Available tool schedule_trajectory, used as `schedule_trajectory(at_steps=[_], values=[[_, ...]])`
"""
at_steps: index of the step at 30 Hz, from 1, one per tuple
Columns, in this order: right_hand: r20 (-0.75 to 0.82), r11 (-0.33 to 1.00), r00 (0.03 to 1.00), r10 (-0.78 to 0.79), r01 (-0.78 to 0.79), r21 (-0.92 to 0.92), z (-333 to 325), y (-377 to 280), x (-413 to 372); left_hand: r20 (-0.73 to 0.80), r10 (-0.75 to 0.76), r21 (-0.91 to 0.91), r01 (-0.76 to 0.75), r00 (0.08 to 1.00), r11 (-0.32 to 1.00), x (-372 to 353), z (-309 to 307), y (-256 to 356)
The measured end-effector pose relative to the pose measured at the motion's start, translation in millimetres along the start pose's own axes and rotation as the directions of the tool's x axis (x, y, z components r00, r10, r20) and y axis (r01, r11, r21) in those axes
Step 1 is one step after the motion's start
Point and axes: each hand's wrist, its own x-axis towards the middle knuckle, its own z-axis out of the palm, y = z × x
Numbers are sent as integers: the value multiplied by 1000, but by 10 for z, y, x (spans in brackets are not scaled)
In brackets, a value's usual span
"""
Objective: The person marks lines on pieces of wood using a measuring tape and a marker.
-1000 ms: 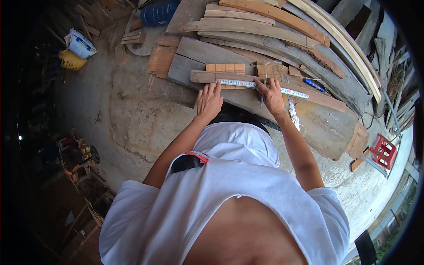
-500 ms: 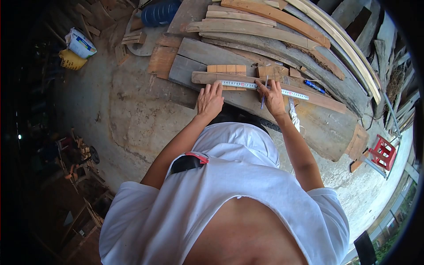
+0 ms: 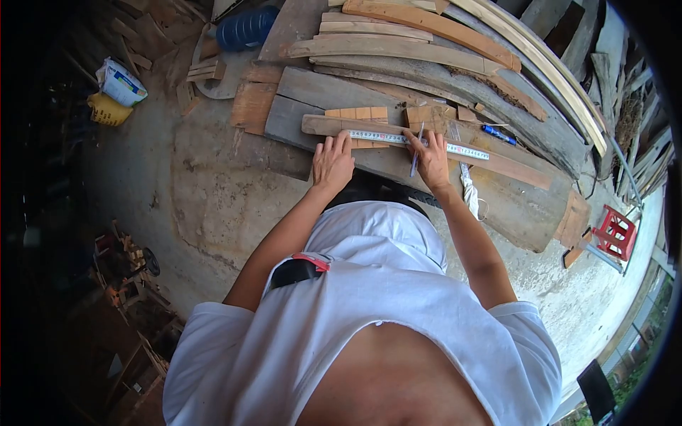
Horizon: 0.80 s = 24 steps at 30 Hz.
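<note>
A white measuring tape strip with black and red figures lies along a narrow wooden slat. My left hand pinches the strip's left end, its fingertips against the slat's near edge. My right hand presses the strip farther right, with its thumb and fingers closed. A thin bluish pencil or pen stands up between those fingers and crosses the strip; its exact kind is not clear. Under the slat are small light wooden blocks with dark lines across them.
Grey boards bear the work. Long curved planks lie stacked beyond. A blue marker-like object rests right of the blocks. On the floor stand a red stool, a blue water bottle and a yellow sack.
The whole view has shifted slightly, so things sit a little left and lower. Both hands stay at the same places on the strip.
</note>
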Motion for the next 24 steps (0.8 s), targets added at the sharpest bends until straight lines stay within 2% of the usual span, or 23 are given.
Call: schedule_trajectory(at_steps=[3, 7, 13, 15, 21, 23, 24], values=[[-29, 997, 997, -68, 67, -42, 32, -3, 1, 14, -1, 6, 1, 1000, 1000, 25, 2, -9], [42, 998, 998, -35, 37, -53, 40, -75, 8, -6, 7, 2, -7, 1000, 1000, 58, 20, -26], [-8, 1000, 1000, -23, 23, -1, 99, -114, -28, 1, 3, -8, -3, 1000, 1000, 102, 18, -36], [-15, 998, 999, 51, -50, 44, 120, -106, -32, -5, 2, -14, -2, 1000, 1000, 90, 30, -32], [-30, 983, 992, 123, -118, 138, 128, -124, 20, 78, -68, -26, 70, 995, 997, 26, 54, -18], [-19, 982, 991, 130, -126, 142, 140, -112, 24, 252, -102, 19, 100, 962, 995, 27, -5, 42], [-9, 980, 991, 136, -133, 145, 148, -108, 29, 253, -102, 19, 101, 962, 995, 38, -34, 68]])
